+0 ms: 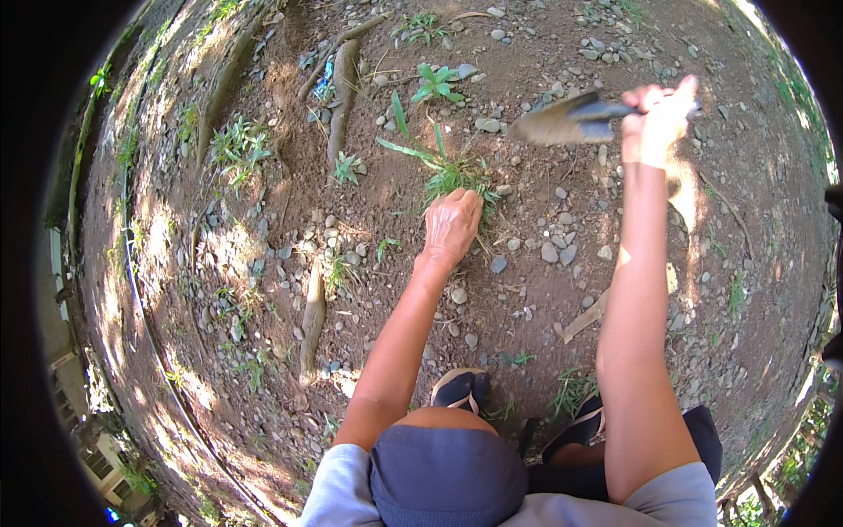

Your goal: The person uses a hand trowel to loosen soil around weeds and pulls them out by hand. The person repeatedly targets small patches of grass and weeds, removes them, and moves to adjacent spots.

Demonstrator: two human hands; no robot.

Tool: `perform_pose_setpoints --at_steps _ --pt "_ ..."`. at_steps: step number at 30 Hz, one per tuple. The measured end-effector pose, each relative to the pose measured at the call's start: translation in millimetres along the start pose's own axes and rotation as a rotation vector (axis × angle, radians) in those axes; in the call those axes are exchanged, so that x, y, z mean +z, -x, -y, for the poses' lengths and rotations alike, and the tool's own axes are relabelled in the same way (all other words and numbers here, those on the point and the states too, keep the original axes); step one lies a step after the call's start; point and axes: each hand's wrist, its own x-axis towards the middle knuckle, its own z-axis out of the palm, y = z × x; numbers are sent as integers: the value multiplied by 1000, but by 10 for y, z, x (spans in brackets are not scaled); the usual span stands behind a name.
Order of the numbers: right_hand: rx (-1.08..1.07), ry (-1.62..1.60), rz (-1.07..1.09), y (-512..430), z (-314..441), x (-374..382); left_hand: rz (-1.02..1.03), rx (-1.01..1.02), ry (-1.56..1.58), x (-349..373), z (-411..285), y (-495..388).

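Note:
My left hand [453, 221] is closed around a clump of grass [454, 176] growing from the stony soil, its long blades fanning out beyond my knuckles. Up to the right, my right hand [658, 120] grips the dark handle of a garden trowel [566, 124]. The trowel's soil-smeared metal blade points left and is held apart from the grass; hand and tool are blurred. A broad-leaved weed [437, 83] grows just past the clump. The roots of the clump are hidden under my left hand.
Exposed tree roots [344, 99] and a short thick root or stick [313, 323] lie to the left. A long thin hose or cable [141, 296] runs down the far left. Pebbles [558, 245] scatter the ground. My sandalled foot [464, 388] is close below; a flat wood piece [586, 317] lies right.

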Motion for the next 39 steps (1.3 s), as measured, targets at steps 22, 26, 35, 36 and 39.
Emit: perform_pose_setpoints --at_steps 22,26,35,36,39 --pt "44 -188 67 -360 100 -129 329 -368 -671 -108 -323 -472" --pt "-27 -152 47 -176 -293 -231 184 -216 -572 -80 -214 -289" --pt "-7 -180 230 103 -15 242 95 -149 -426 -14 -132 -92" --pt "46 -189 195 113 25 277 94 -158 -400 -14 -127 -88" --pt "-1 -43 229 309 -116 359 58 -158 -316 -27 -120 -62"
